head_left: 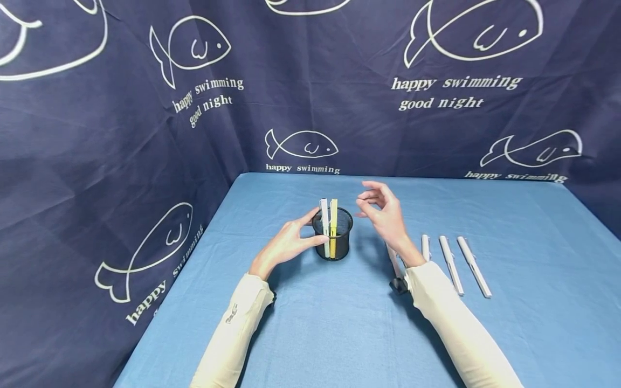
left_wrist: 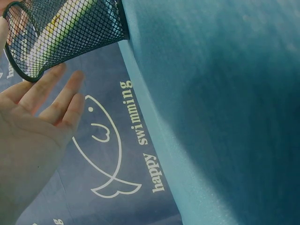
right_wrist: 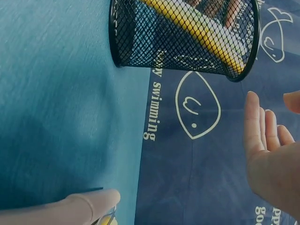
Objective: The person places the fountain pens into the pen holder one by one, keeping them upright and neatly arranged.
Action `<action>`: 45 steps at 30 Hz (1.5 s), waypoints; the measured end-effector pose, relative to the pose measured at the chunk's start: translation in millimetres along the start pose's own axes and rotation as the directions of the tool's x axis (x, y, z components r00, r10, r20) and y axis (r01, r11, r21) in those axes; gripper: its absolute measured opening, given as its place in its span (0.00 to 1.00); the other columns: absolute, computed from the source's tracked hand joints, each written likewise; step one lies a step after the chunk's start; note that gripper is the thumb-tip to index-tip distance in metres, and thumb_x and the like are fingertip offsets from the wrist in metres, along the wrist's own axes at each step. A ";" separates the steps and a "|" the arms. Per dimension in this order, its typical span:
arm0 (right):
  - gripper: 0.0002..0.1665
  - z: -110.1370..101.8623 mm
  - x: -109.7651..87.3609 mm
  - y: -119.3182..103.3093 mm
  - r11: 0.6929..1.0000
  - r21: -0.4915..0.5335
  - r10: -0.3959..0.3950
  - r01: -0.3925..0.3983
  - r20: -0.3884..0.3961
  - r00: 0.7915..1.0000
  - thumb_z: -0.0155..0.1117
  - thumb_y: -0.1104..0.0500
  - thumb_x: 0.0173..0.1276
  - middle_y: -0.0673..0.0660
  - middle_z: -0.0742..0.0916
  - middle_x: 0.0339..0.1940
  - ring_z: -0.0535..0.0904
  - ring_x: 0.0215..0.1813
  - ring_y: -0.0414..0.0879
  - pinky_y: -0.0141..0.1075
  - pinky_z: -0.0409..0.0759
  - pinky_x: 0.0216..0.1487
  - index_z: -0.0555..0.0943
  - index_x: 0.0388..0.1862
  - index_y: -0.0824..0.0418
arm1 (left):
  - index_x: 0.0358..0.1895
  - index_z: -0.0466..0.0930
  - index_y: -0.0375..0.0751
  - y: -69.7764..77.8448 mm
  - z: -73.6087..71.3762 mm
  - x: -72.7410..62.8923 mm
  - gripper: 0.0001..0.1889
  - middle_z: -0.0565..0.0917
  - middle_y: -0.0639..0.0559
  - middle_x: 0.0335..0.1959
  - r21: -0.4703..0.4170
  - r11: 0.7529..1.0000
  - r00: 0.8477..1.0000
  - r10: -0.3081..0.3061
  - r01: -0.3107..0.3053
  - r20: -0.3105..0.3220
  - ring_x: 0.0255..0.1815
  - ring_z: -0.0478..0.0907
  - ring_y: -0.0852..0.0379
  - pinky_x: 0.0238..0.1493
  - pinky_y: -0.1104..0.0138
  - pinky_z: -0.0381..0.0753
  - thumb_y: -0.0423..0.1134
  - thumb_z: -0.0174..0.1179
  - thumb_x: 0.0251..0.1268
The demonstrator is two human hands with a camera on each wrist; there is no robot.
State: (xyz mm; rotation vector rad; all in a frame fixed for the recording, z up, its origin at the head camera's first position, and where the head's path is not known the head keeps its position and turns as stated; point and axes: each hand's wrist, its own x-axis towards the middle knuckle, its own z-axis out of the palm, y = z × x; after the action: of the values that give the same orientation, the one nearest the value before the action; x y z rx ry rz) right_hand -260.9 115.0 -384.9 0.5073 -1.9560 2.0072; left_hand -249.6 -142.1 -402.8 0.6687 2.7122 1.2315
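A black mesh pen holder (head_left: 342,249) stands upright on the blue cloth. Inside it lean a white pen (head_left: 324,207) and a yellow pen (head_left: 333,213), both poking above the rim. My left hand (head_left: 286,240) holds the holder near its rim, thumb in front and fingers round the far side. In the left wrist view, the fingers of the left hand (left_wrist: 42,112) are beside the mesh rim. Just right of the holder, my right hand (head_left: 386,215) is raised with nothing in it, fingers loosely bent and apart from the rim.
Several white pens lie on the table to the right, among them one pen (head_left: 451,264) and the rightmost pen (head_left: 474,267). Another pen (head_left: 392,260) is partly hidden under my right wrist. A dark fish-print curtain (head_left: 310,97) borders the table's back and left.
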 end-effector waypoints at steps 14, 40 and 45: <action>0.24 -14.1 -3.9 0.5 1.000 -0.028 0.002 -0.002 -0.001 1.000 0.61 0.73 0.75 0.74 0.81 0.50 0.83 0.44 0.44 0.36 0.87 0.40 0.72 0.68 0.75 | 0.83 0.57 0.57 -0.3 -0.8 -0.5 0.45 0.79 0.43 0.67 -0.002 1.000 1.000 0.019 -0.019 -0.001 0.72 0.71 0.50 0.70 0.50 0.69 0.61 0.67 0.67; 0.24 -45.0 -13.5 1.1 0.999 -0.044 0.020 -0.021 -0.033 0.999 0.62 0.70 0.76 0.65 0.83 0.48 0.84 0.44 0.42 0.35 0.86 0.41 0.72 0.68 0.74 | 0.83 0.57 0.58 -0.6 -1.2 -1.1 0.45 0.79 0.45 0.67 -0.004 1.000 1.000 0.008 -0.008 0.002 0.72 0.70 0.51 0.69 0.49 0.69 0.62 0.67 0.67; 0.23 -50.7 -16.2 0.7 0.999 -0.030 0.027 -0.029 -0.046 0.999 0.62 0.71 0.76 0.68 0.82 0.48 0.83 0.44 0.44 0.35 0.86 0.40 0.73 0.67 0.73 | 0.83 0.57 0.58 0.5 -1.1 -0.9 0.46 0.79 0.44 0.67 -0.004 1.000 1.000 0.005 -0.005 0.004 0.72 0.71 0.50 0.69 0.49 0.69 0.62 0.67 0.67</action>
State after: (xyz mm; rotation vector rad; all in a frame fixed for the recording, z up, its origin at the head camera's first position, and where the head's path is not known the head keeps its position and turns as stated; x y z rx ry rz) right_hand -249.0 166.2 -393.5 0.4254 -1.9739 1.9846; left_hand -248.8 -143.0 -401.7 0.6763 2.7065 1.2346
